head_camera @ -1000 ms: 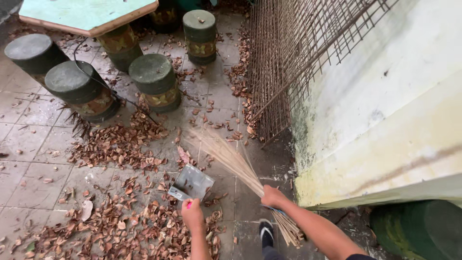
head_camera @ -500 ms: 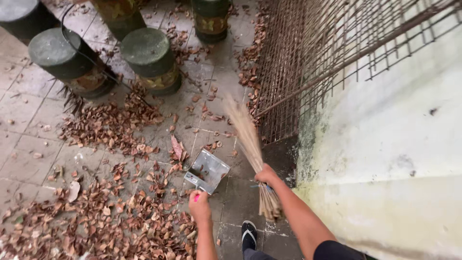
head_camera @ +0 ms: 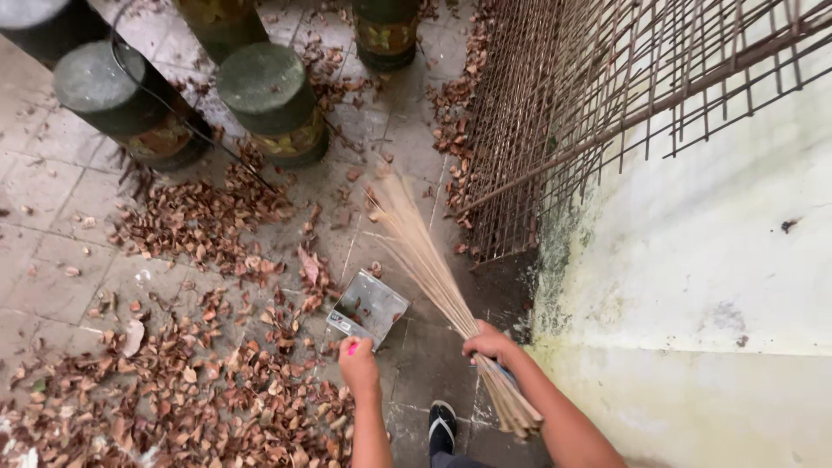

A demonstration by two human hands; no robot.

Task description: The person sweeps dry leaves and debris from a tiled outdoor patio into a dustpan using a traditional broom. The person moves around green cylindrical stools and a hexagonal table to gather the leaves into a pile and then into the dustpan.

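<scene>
Metal dustpan (head_camera: 370,305) — empty — clasped by left hand (head_camera: 358,364); right hand (head_camera: 490,344) clenches stick broom (head_camera: 433,269)

Open tiles (head_camera: 407,143) ahead; wire mesh (head_camera: 555,113) and wall (head_camera: 711,286) block right

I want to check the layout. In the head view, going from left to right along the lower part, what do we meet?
Pile of dry leaves → left hand holding the metal dustpan → right hand gripping the stick broom → pale wall.
</scene>
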